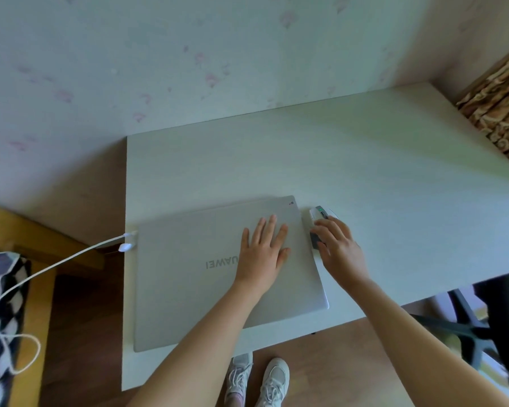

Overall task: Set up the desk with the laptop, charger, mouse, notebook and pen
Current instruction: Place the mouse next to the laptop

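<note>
Your right hand (337, 248) covers most of the mouse (321, 218), so its rear stays hidden. At eight o'clock the charger cable (56, 264) runs off the frame's left edge; its plug end is unseen.

Pale floral wallpaper (159, 69); wooden floor (80, 333); white desk (365, 171); dark chair base (467, 333) right.

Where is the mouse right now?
In the head view, the mouse sits on the white desk just beyond the closed laptop's right edge, partly covered by the right hand.
</note>
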`<action>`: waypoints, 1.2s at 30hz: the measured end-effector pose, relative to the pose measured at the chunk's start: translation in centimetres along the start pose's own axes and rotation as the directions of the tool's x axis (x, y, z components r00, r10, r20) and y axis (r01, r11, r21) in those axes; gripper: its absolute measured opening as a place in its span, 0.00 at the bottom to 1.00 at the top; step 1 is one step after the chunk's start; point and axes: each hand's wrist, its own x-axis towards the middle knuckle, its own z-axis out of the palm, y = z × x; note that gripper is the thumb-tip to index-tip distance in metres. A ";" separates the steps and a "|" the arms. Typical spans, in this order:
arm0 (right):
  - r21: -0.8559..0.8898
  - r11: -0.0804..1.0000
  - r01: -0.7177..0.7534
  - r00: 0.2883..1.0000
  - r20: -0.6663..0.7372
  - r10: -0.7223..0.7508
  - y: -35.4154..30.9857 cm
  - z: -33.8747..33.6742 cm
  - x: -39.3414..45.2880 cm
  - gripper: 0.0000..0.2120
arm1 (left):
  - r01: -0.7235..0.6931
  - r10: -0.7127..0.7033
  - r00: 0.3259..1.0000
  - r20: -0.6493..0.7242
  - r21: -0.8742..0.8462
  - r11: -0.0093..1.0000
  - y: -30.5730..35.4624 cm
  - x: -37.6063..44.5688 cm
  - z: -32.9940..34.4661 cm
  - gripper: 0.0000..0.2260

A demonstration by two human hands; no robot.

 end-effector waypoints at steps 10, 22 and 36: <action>-0.013 0.998 -0.065 0.998 0.003 0.065 0.0 -0.4 0.0 0.16 | 0.031 -0.031 0.999 0.010 -0.035 0.999 0.2 0.1 0.4 0.24; 0.772 0.330 -0.544 0.734 0.246 0.633 -2.0 -3.1 2.9 0.17 | -0.032 0.012 0.998 -0.067 -0.301 0.953 3.1 0.6 -3.4 0.32; 0.781 -0.593 -0.196 0.804 0.474 0.358 -3.7 -9.1 4.0 0.24 | -0.393 0.361 0.854 -0.376 -0.011 0.919 7.3 4.4 -10.2 0.21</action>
